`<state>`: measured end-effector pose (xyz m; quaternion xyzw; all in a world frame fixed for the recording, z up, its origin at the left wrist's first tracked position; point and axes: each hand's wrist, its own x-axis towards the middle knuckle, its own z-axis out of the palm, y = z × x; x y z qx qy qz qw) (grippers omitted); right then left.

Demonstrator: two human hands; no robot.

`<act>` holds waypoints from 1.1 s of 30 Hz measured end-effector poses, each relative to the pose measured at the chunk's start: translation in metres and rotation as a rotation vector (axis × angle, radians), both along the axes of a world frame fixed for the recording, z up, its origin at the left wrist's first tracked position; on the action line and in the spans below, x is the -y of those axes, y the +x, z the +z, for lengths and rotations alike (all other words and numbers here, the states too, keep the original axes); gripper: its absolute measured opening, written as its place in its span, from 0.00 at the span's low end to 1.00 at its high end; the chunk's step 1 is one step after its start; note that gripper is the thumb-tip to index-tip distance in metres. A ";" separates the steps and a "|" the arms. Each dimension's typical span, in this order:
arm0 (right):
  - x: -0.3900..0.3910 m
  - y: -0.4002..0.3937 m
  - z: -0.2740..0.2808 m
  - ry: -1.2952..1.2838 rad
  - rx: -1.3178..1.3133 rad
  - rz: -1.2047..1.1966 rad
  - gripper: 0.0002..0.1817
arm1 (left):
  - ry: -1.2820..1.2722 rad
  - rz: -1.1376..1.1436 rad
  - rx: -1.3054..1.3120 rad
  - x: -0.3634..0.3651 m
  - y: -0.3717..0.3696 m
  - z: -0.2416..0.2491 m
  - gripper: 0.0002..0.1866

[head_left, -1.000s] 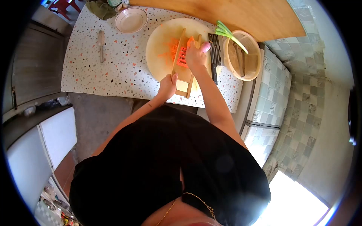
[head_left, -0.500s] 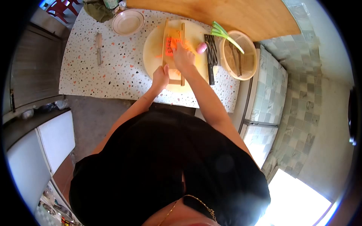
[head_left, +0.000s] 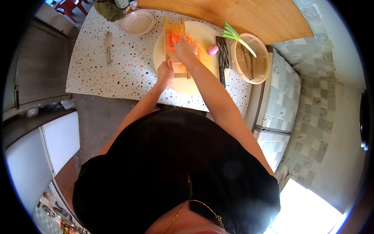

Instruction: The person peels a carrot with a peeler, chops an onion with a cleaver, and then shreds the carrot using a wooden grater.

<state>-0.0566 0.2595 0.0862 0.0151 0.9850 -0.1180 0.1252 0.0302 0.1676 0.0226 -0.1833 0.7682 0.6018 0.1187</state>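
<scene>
Wooden grater [head_left: 173, 45] gripped by left hand [head_left: 165, 73]; right hand [head_left: 184, 48] presses carrot [head_left: 191, 40] on it.

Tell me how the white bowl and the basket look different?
The white bowl is shallow and smooth; the basket is deeper and tan. The bowl holds nothing I can see; the basket has green onion lying across its rim. The bowl sits left of the grater, the basket right. Both are round.
</scene>
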 end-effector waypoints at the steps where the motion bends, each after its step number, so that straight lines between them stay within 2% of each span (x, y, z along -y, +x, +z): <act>1: -0.002 -0.008 -0.002 0.000 -0.001 0.000 0.25 | 0.000 0.000 -0.001 0.000 -0.004 0.011 0.29; 3: -0.002 -0.014 -0.001 -0.003 0.007 -0.009 0.26 | -0.007 -0.017 0.053 0.005 -0.005 0.027 0.29; 7: -0.012 0.015 -0.005 -0.069 0.039 -0.002 0.28 | -0.056 -0.058 -0.078 0.008 0.009 -0.013 0.28; 9: -0.013 0.014 -0.015 0.097 -0.183 -0.037 0.23 | -0.217 -0.116 -0.267 0.006 0.014 -0.016 0.28; 10: -0.012 0.014 -0.011 0.104 -0.195 -0.043 0.25 | -0.201 -0.117 -0.233 0.005 0.014 -0.015 0.28; 11: -0.012 0.012 -0.027 0.078 -0.161 -0.048 0.25 | -0.095 -0.145 -0.112 0.002 0.027 -0.016 0.27; 13: -0.039 -0.048 -0.040 0.251 0.071 0.173 0.26 | -0.109 -0.180 -0.109 0.001 0.033 -0.015 0.27; 14: -0.037 -0.051 -0.029 0.249 0.059 0.193 0.26 | -0.134 -0.167 -0.116 0.007 0.033 -0.011 0.27; 16: -0.045 -0.035 0.003 0.008 0.006 -0.129 0.26 | -0.133 -0.193 -0.134 0.012 0.024 -0.010 0.27; 17: -0.051 -0.030 0.004 -0.002 0.017 -0.137 0.26 | -0.149 -0.235 -0.143 0.020 0.025 -0.012 0.27; 18: -0.064 -0.026 0.008 -0.016 -0.029 -0.224 0.27 | -0.044 -0.240 -0.053 0.028 0.025 0.010 0.27; 19: -0.074 -0.025 0.012 -0.030 -0.084 -0.301 0.28 | -0.044 -0.240 -0.053 0.037 0.025 0.018 0.27; 20: -0.091 -0.016 0.007 -0.036 -0.082 -0.333 0.28 | -0.068 -0.241 -0.112 0.045 0.023 0.021 0.26; 22: -0.110 0.005 -0.005 -0.259 -0.195 -0.306 0.33 | -0.125 -0.202 -0.158 0.070 0.024 0.028 0.26; 23: -0.087 0.049 0.003 -0.443 -0.190 -0.355 0.31 | -0.169 -0.212 -0.156 0.082 0.017 0.034 0.26; 24: -0.085 0.057 -0.020 -0.440 -0.105 -0.269 0.28 | -0.192 -0.233 -0.166 0.086 0.014 0.039 0.26; 25: -0.084 0.057 -0.031 -0.553 -0.086 -0.340 0.26 | -0.210 -0.237 -0.173 0.096 0.016 0.044 0.26; 26: -0.038 0.087 -0.069 -0.523 -0.406 -0.266 0.27 | -0.219 -0.267 -0.180 0.107 0.012 0.062 0.26; 27: -0.020 0.088 -0.090 -0.697 -0.147 -0.341 0.27 | -0.098 -0.197 -0.068 0.121 0.014 0.088 0.26; 28: 0.010 0.092 -0.053 -0.890 0.040 -0.292 0.26 | 0.011 -0.130 0.041 0.127 0.013 0.104 0.26; 29: 0.010 0.090 -0.066 -0.908 0.064 -0.332 0.24 | 0.009 -0.130 0.042 0.125 0.016 0.105 0.26; 31: 0.014 0.073 -0.083 -0.741 -0.048 -0.285 0.28 | 0.060 -0.081 -0.014 0.127 0.016 0.110 0.24; 33: -0.010 0.050 -0.098 -0.673 -0.053 -0.310 0.30 | 0.069 -0.098 -0.007 0.126 0.020 0.110 0.24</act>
